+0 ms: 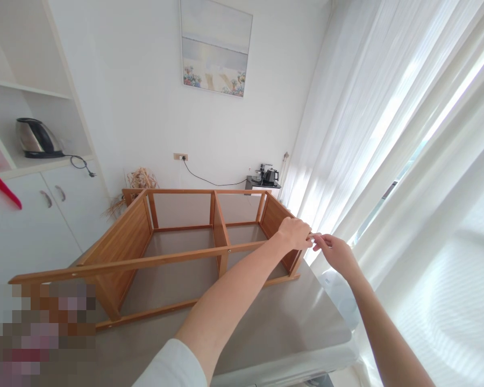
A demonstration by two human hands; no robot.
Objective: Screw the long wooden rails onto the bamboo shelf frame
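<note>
A wooden shelf frame with slatted end panels and a middle divider lies on a grey-topped table. My left hand is closed around the right end of its near top rail, hiding that corner. Just to the right, my right hand has its thumb and fingers pinched together by the rail's tip. Something small and pale shows between the two hands, too small to name. A metal fastener shows on the rail at the middle divider.
Blurred squares cover the lower left by the frame's end. White cabinets with an electric kettle on a shelf stand left. Sheer curtains hang close on the right. Dried plants and a small stand with a black kettle are behind.
</note>
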